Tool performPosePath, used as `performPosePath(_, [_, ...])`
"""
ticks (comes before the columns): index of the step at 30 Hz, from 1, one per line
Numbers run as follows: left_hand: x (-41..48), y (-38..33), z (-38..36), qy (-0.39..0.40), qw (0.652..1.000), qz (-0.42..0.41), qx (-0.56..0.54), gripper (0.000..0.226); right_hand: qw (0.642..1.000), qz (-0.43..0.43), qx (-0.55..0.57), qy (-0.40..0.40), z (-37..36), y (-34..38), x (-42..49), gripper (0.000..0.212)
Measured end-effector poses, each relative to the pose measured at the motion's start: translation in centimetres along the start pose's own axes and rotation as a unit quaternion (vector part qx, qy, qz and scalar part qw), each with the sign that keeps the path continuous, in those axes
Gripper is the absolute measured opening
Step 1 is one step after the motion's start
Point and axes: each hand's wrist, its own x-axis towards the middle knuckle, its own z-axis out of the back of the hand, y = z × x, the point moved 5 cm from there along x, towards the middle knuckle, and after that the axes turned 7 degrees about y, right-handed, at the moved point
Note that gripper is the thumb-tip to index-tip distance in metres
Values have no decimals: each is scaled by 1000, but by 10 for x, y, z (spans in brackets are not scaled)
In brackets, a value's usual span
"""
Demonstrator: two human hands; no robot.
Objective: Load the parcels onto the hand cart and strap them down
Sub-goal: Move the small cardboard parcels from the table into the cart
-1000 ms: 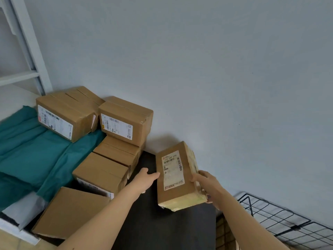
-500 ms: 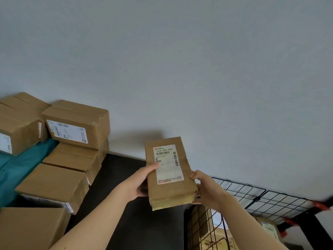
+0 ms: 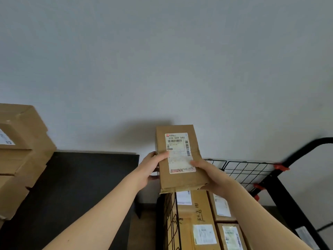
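Parcel [image 3: 180,157] label [image 3: 178,152]: "520 009 040"

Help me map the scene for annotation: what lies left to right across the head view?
Stacked cardboard boxes → black table → left hand → held parcel → right hand → wire mesh panel → black cart handle.

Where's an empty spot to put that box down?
The black tabletop is bare between the stacked boxes at left and its right edge. The wire cart under the held parcel is crowded: labelled parcels packed side by side.
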Motion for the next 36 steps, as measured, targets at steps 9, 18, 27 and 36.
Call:
performPosePath(9, [80,40,-121,10,994,34,103,54,996,-32,51,-72,150,-59,-9,48])
performPosePath(18, [133,107,-161,-44,937,82,337,58,984,-121,89,-92,240,-145,38,55])
performPosePath(27, [176,166,-159,7,830,144,539,73,968,-201,134,-72,261,-222,100,74])
performPosePath(36, [218,219,-156,74,725,194,657,97,958,-248,127,-61,256,-266,146,58])
